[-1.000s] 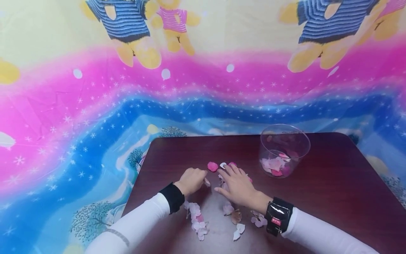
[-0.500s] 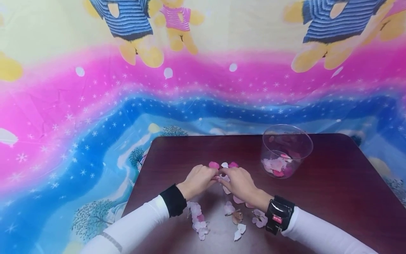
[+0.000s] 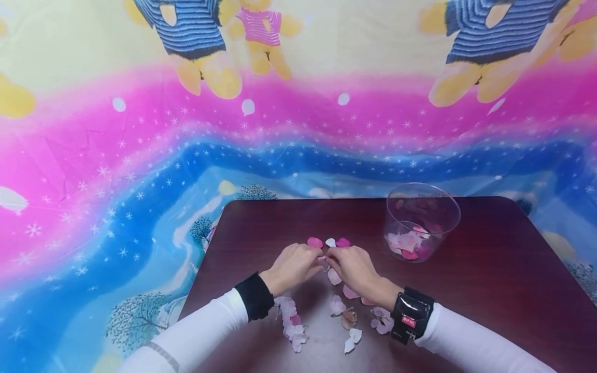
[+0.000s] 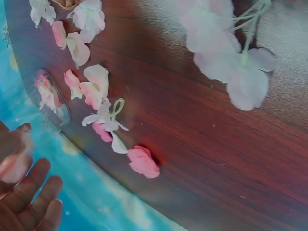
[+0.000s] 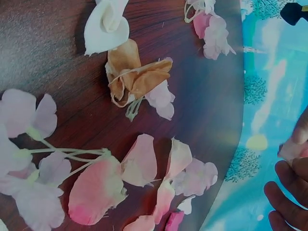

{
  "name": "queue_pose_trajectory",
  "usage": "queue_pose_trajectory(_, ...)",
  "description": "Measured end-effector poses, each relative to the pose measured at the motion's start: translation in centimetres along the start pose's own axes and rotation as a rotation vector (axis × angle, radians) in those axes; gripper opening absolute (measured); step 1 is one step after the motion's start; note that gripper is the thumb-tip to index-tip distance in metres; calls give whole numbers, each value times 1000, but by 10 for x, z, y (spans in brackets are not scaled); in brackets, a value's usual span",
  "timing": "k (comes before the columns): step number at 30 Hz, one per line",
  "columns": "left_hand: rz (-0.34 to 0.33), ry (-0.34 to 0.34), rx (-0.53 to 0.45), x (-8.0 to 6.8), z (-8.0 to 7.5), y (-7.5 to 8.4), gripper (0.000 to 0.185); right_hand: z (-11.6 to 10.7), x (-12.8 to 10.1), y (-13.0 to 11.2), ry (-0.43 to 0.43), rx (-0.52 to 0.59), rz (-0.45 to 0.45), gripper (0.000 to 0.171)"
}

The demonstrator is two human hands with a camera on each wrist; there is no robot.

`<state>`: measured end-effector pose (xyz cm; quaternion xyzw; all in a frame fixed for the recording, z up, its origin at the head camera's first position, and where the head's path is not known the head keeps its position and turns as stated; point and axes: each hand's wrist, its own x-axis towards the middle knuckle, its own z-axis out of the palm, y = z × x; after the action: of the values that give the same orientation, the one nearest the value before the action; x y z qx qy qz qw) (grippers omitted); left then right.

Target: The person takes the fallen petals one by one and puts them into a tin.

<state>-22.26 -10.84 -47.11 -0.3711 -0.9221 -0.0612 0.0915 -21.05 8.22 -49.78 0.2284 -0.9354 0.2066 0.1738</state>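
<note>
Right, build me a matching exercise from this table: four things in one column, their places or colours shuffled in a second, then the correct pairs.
Things:
1. clear cup
2. brown petal
3. left hand
4. black wrist strap

Places or colours:
A. fingertips meeting the right hand at table centre
B. on the right wrist
C. far right on the table, pink petals inside
D. withered, among pale petals near the front edge

Pairs: 1-C, 2-D, 3-A, 4-B

— Where are the hands?
— The left hand (image 3: pixel 293 267) and right hand (image 3: pixel 353 268) meet fingertip to fingertip, knuckles up, fingers curled.
— And the arms?
— Both forearms angle inward, white-sleeved, with a dark band at each wrist.
</note>
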Motion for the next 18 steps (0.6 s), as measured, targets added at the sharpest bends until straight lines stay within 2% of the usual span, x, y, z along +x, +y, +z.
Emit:
queue_pose_trajectory(4,-7,-32,-1,-1,1,-1,40,0,-1,4,-2,-4,3,4)
queue_pose_trajectory(9,-51,-176,16,-5,2,-4,82,1,-3,8,-51,-21,35,5)
queue_pose_trajectory(11,-75,-239,9,-8,3,-5,94,2,-4,8,-76,-23,46,4)
queue_pose_trajectory(14,-94,-290,8,-12,5,-7,103,4,-7,10,-115,-24,57,4)
queue_pose_trajectory(18,-101,-304,14,-15,7,-9,103,4,-9,12,-106,-33,60,5)
